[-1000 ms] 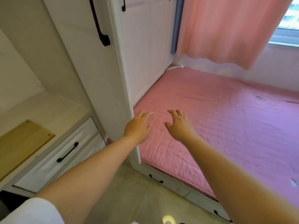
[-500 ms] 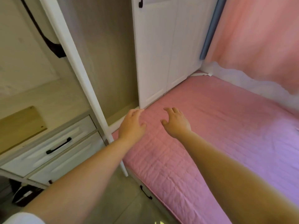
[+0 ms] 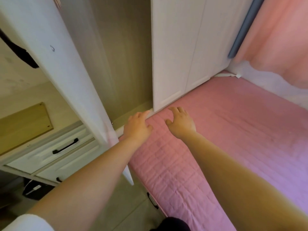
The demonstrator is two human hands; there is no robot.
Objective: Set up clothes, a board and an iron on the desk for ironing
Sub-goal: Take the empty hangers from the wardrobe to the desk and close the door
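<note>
Both my arms reach forward over the corner of a pink quilted bed. My left hand is empty with fingers spread, its fingertips at the bottom ledge of an open white wardrobe. My right hand is empty too, fingers apart, just above the quilt beside the shut wardrobe door. The swung-out wardrobe door stands left of my left arm. A wooden board lies on the pale desk at far left. No clothes or iron show; the wardrobe's visible inside looks bare.
Below the desk are white drawers with black handles. A dark object sits on the floor under them. A pink curtain hangs at the back right. The bed base has a black drawer handle.
The wardrobe door has swung wide open to the left, showing the inside. My view has moved closer to the wardrobe, and both hands stay stretched out toward its bottom ledge.
</note>
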